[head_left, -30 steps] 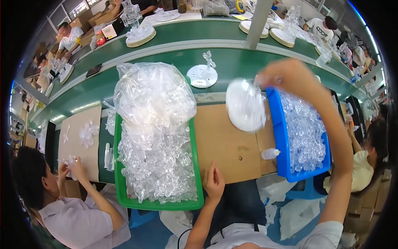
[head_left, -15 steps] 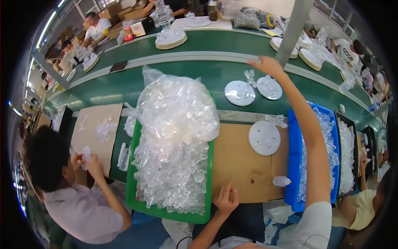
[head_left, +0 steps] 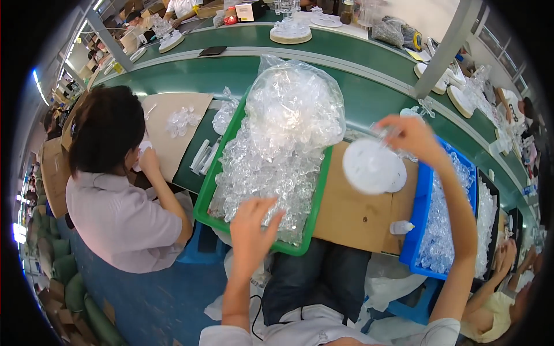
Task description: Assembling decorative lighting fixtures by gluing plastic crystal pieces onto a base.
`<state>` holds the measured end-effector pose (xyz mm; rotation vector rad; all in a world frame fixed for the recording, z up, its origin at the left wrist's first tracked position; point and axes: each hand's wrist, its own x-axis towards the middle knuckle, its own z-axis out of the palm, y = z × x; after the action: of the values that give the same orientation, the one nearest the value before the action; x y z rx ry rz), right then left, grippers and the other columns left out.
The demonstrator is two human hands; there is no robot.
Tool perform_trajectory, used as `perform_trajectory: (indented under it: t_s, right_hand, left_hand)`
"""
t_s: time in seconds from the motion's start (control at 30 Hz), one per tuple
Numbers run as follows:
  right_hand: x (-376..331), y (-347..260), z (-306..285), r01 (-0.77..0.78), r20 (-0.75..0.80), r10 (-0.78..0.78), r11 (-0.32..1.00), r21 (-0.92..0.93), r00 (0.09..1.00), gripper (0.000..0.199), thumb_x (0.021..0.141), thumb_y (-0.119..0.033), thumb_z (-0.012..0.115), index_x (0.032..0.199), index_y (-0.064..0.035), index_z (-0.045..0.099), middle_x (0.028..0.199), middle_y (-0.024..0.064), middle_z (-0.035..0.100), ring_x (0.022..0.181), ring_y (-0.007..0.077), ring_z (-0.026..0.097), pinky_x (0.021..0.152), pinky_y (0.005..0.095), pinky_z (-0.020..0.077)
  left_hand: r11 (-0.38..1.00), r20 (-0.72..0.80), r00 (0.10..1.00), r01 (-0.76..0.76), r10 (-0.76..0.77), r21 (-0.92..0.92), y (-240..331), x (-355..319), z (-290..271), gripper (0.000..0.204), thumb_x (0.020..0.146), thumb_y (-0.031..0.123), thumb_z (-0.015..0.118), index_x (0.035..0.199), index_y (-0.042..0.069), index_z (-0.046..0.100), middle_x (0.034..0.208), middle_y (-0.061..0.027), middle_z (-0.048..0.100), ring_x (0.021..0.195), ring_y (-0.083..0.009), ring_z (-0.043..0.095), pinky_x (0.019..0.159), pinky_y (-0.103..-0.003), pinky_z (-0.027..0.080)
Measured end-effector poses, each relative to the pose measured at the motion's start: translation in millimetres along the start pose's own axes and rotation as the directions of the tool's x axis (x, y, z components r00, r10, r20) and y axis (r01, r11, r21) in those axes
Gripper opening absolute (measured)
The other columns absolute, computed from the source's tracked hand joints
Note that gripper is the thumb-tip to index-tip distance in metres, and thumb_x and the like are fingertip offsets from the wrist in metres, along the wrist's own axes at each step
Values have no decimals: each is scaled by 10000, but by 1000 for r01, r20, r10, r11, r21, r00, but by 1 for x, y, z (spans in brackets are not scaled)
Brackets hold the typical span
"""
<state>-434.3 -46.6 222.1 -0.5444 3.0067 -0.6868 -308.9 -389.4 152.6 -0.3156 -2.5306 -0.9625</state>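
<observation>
Fingers of the right hand were pinched around the clear stem of a round white disc, which hung just above the brown board near that board's far right corner, beside the blue tray full of clear plastic pieces. Spread open and holding nothing, the left hand hovered over the near edge of the green tray, its fingertips just touching the heap of clear crystal-like parts there. At the tray's far end a bulging clear bag of the same parts rested on the heap. Judging by this, the step in hand seemed to be fetching 1 loose part while the disc was held ready; the next move would probably call for a fine pinch on a single piece out of a slippery, tangled pile, and for bringing both hands together over the board. On the board's near right edge lay 1 small white bottle. To the left, a co-worker in a light shirt sat at another brown board with a few clear pieces. Beyond the trays ran the green bench, carrying more discs along its far edge.
</observation>
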Motion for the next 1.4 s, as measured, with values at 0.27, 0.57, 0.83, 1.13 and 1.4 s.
perform_trajectory:
  t_s: [0.27,0.57,0.83,1.13,1.4]
  right_hand:
    - [-52,-11,78,60,78,-55,996,-62,995,453,704,-186,722,1145,-152,625,933,142,660,831,297,627,728,396,487]
    - [-138,-120,62,-212,-49,313,743,635,949,356,828,-139,660,1165,-46,594,974,70,662,814,126,614,692,248,472]
    - [-166,-67,138,-108,-6,589,159,981,808,291,914,-154,546,1152,10,579,988,69,654,763,98,617,657,214,477]
    - [-168,-50,157,6,128,554,-234,972,823,204,917,-198,547,1057,-51,567,1096,114,615,878,112,599,697,233,490]
    - [-163,-44,168,-165,136,624,-11,986,769,197,875,-156,621,1020,-30,574,1081,112,636,881,112,611,751,217,495]
  left_hand:
    - [962,315,948,-118,35,247,-35,35,61,251,730,222,721,872,30,645,896,-119,628,850,-301,582,731,-369,472]
    - [828,97,995,70,-19,-557,57,-22,46,332,712,-38,723,1033,10,654,976,-81,613,842,-144,592,722,-265,509]
    - [756,193,979,177,-68,-630,57,-59,144,324,831,-39,587,1153,-54,557,1265,-184,504,1161,-300,517,937,-354,436]
    - [962,272,956,-170,108,215,55,-108,188,472,803,85,570,1269,40,510,1323,-235,442,1155,-394,469,975,-470,374]
    - [971,356,904,-221,238,-87,26,-96,152,494,782,58,615,1268,84,531,1348,-211,428,1248,-396,403,1025,-494,333]
